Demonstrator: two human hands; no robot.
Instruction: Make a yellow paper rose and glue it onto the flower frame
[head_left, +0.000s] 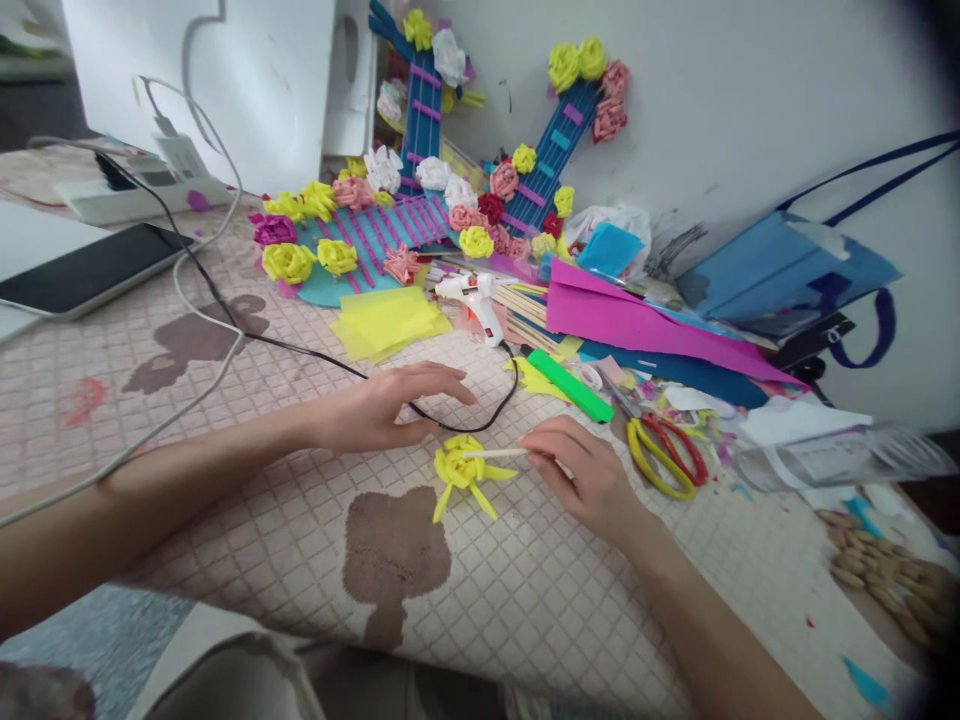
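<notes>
A yellow paper flower (pixel 456 466) with several pointed strips sticking out lies on the quilted tablecloth, between my hands. My right hand (pixel 583 478) pinches a thin pale wooden stick (pixel 496 454), whose far tip reaches over the flower; whether it presses on the paper I cannot tell. Just behind and left of the flower, my left hand (pixel 379 408) hovers with its fingers apart and nothing in it. A black cord passes near its fingertips and runs to a white glue gun (pixel 480 305) further back.
Behind are yellow paper sheets (pixel 390 322) and guitar-shaped crafts (pixel 375 235) covered in paper flowers. To the right lie a green bar-shaped object (pixel 570 385), scissors (pixel 661 458), magenta paper (pixel 645 320) and peanuts (pixel 877 565). A phone (pixel 94 268) and power strip (pixel 142 190) are left.
</notes>
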